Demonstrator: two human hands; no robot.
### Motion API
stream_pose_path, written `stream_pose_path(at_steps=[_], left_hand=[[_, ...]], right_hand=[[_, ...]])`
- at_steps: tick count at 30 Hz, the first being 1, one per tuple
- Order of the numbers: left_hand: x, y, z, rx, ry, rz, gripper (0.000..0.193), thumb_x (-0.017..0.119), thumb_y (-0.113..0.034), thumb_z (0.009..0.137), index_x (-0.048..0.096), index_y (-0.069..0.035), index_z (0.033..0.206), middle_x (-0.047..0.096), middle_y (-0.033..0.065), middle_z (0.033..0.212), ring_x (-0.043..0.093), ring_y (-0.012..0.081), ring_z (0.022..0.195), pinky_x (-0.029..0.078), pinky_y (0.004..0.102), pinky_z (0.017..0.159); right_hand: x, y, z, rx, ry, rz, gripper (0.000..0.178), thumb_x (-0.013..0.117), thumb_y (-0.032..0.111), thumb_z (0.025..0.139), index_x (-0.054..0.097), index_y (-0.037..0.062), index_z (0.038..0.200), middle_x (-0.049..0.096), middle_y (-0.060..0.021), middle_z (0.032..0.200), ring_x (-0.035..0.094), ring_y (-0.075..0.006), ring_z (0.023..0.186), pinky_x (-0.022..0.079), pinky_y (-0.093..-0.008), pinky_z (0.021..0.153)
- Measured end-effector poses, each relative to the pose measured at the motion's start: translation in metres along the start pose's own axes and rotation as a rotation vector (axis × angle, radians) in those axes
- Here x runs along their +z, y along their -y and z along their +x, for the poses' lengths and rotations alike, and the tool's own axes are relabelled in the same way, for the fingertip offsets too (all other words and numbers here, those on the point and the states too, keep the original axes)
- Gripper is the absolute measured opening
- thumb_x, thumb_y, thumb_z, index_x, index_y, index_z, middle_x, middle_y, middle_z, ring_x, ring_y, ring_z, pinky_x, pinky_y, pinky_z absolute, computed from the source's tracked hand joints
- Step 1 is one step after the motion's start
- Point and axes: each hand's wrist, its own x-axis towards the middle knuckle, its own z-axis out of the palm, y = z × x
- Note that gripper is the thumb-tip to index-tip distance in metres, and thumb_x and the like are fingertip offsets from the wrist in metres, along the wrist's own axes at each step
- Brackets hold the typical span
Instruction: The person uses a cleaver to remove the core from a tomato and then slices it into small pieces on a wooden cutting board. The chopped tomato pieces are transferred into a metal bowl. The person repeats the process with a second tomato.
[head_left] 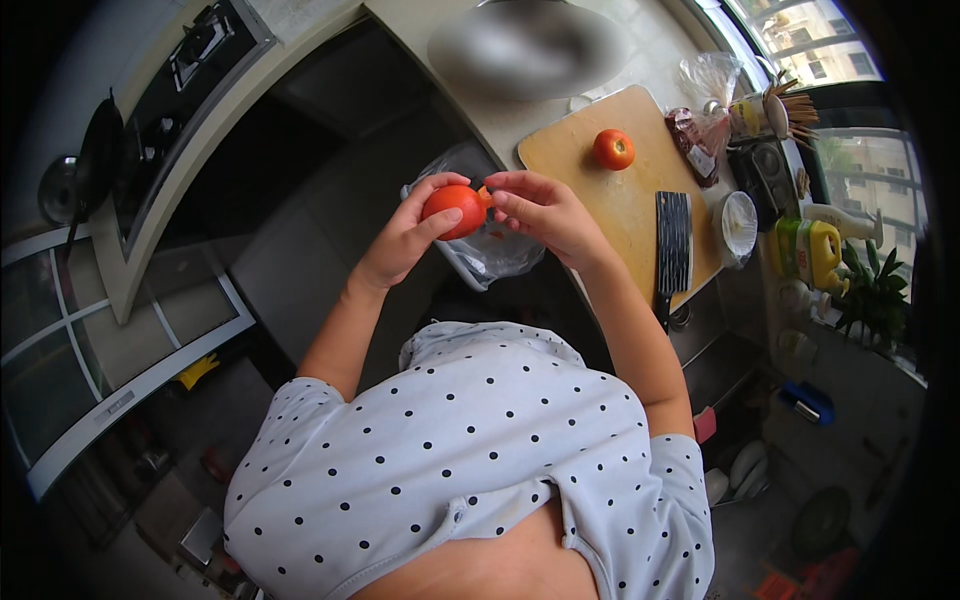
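My left hand [410, 230] is wrapped around a red tomato [455, 211], holding it in the air. At the tomato's right side, a small orange-red strip of tomato skin [486, 197] sticks out, pinched by the fingertips of my right hand [545, 212]. Both hands hover over a bin lined with a clear plastic bag [492, 258], which has a few small reddish bits in it. A second tomato [613, 149] sits on the wooden cutting board [570, 130] to the right. A knife with a patterned dark blade [674, 240] lies along the board's right part.
A metal basin [528, 50], blurred, stands at the far side of the counter. Beside the board are a white bowl [737, 228], a bagged dark red food [690, 145], a holder of chopsticks [765, 115] and a yellow bottle [808, 250]. A stove [185, 80] is at the far left.
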Motion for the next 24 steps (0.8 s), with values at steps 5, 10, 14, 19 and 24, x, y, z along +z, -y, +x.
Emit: stream_pose_path(at_steps=[5,10,14,19,24], left_hand=[[0.0,0.001,0.0,0.001,0.028,0.146,0.049,0.064,-0.025,0.083,0.045,-0.005,0.124,0.049,0.0087,0.116,0.05,0.0164,0.107,0.04,0.0285,0.095],[-0.001,0.002,-0.003,-0.004,0.065,-0.067,0.053,0.065,-0.026,0.079,0.043,-0.006,0.123,0.049,0.0124,0.117,0.051,0.0203,0.108,0.041,0.0318,0.096],[-0.007,0.001,-0.006,0.041,-0.011,-0.229,0.053,0.064,-0.025,0.079,0.041,-0.006,0.123,0.049,0.0149,0.119,0.05,0.0241,0.111,0.04,0.0346,0.098],[-0.022,0.009,-0.005,0.033,-0.167,-0.293,0.043,0.058,-0.02,0.085,0.042,-0.009,0.124,0.045,0.0131,0.122,0.049,0.0288,0.115,0.04,0.0385,0.1],[-0.026,0.01,-0.002,0.031,-0.17,-0.328,0.042,0.058,-0.019,0.086,0.042,-0.01,0.123,0.045,0.0127,0.122,0.048,0.0279,0.115,0.04,0.0397,0.099]], right_hand=[[0.007,0.003,-0.001,-0.149,0.003,-0.276,0.018,0.066,0.016,0.084,0.064,0.0006,0.093,0.064,-0.0021,0.079,0.058,-0.0072,0.073,0.046,-0.0206,0.065],[0.005,0.01,-0.003,-0.068,-0.083,-0.259,0.014,0.065,0.011,0.084,0.064,-0.0008,0.091,0.064,-0.0026,0.077,0.06,-0.0082,0.072,0.049,-0.0219,0.066],[-0.023,-0.016,0.014,-0.104,-0.191,-0.291,0.013,0.061,0.007,0.085,0.065,-0.0019,0.094,0.066,-0.0057,0.079,0.063,-0.0106,0.073,0.051,-0.0238,0.068],[-0.041,-0.081,0.046,-0.096,-0.196,-0.881,0.015,0.06,0.004,0.081,0.066,0.002,0.094,0.065,-0.0137,0.082,0.065,-0.023,0.073,0.053,-0.0342,0.068],[-0.039,-0.139,0.078,-0.369,-0.29,-1.178,0.013,0.059,0.014,0.079,0.06,0.0064,0.089,0.057,-0.0176,0.083,0.058,-0.0369,0.081,0.048,-0.0448,0.072]])
